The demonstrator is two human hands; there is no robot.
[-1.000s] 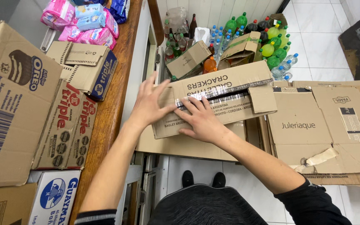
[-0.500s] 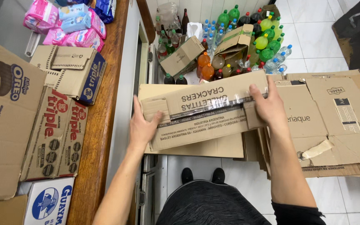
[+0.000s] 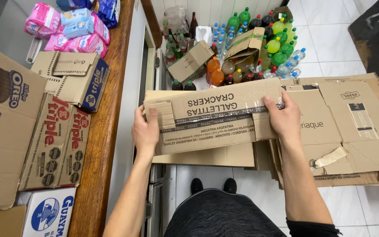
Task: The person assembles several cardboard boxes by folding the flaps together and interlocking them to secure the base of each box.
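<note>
- Head view: a stack of flattened brown cardboard boxes (image 3: 352, 127) lies spread over the white tiled floor (image 3: 330, 39) on the right, its near edge reaching under the held piece.
- More flattened cartons (image 3: 5, 127) cover the wooden table (image 3: 106, 131) on the left, with pink and blue soft packs (image 3: 66, 30) at its far end.
- Held level between both hands is a flattened cracker carton (image 3: 211, 116), brown with clear tape across its middle, just above the floor stack and beside the table edge.
- Beyond it stands a cluster of drink bottles (image 3: 259, 39), green, orange and dark, with two small open boxes among them.
- Left hand (image 3: 144, 131) grips the carton's left end, fingers (image 3: 152, 115) curled closed over the flap.
- Right hand (image 3: 286, 118) grips the right end, thumb on top, fingers wrapped shut around the edge.
</note>
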